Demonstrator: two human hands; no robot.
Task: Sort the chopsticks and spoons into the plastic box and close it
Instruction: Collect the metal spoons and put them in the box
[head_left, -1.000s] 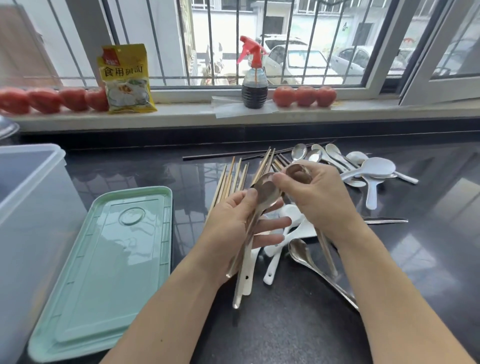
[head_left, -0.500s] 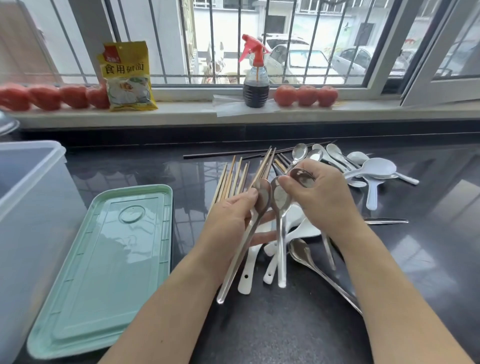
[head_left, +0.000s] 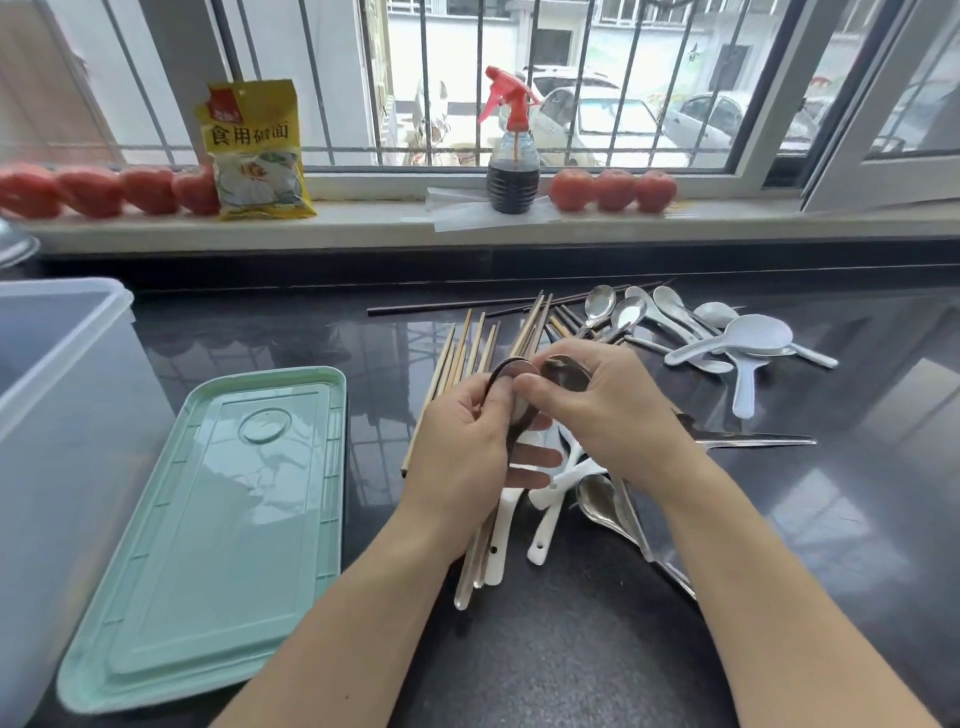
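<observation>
Both hands meet mid-counter: left hand (head_left: 462, 447) grips stacked metal spoons (head_left: 511, 395); right hand (head_left: 618, 410) apparently pinches another spoon (head_left: 566, 371).

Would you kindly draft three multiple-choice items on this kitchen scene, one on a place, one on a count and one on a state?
1. Where does the green lid lie?
A. On the plastic box
B. Flat on the counter, right of the plastic box
C. On the windowsill

2. How many tomatoes stand right of the spray bottle?
A. Three
B. One
C. Six

3. What is the left hand doing?
A. Resting open on the lid
B. Pressing the box shut
C. Holding metal spoons

Answers: 1 B, the lid lies beside the open plastic box. 2 A, three sit in a row. 3 C, its fingers curl round the spoon handles.
</observation>
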